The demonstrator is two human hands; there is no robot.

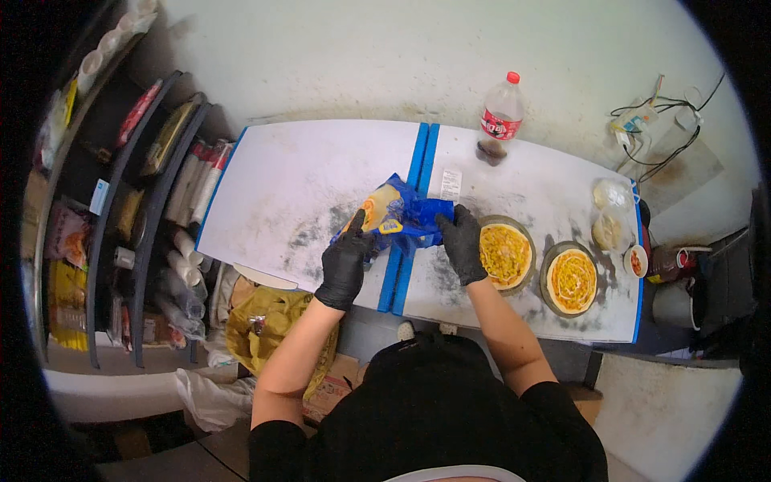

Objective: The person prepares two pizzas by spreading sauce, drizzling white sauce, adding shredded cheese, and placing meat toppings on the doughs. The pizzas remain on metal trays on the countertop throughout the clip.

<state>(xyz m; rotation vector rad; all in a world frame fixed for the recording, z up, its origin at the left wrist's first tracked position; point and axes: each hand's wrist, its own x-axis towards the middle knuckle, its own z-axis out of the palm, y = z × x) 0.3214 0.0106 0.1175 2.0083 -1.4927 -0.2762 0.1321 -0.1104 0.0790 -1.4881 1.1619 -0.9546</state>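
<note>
Both my hands wear black gloves and grip a blue plastic food bag (pixel 394 211) above the white tabletop (pixel 313 162). My left hand (pixel 346 265) holds its left side, beside a yellow printed patch. At the other end, my right hand (pixel 464 244) pinches a folded blue part of the bag. What is inside the bag cannot be told. Just right of my right hand lies a topped pizza base (pixel 505 253) on a round dark pan, partly hidden by my glove and wrist. A smaller topped pizza base (pixel 572 282) sits on another round pan farther right.
A cola bottle (pixel 501 120) stands at the table's back edge, near a paper slip (pixel 450 184). Plastic-wrapped dough (pixel 608 232) and a small cup of red bits (pixel 636 261) are at the right end. Shelves (pixel 129 217) and a yellow bag (pixel 259 325) flank the left side.
</note>
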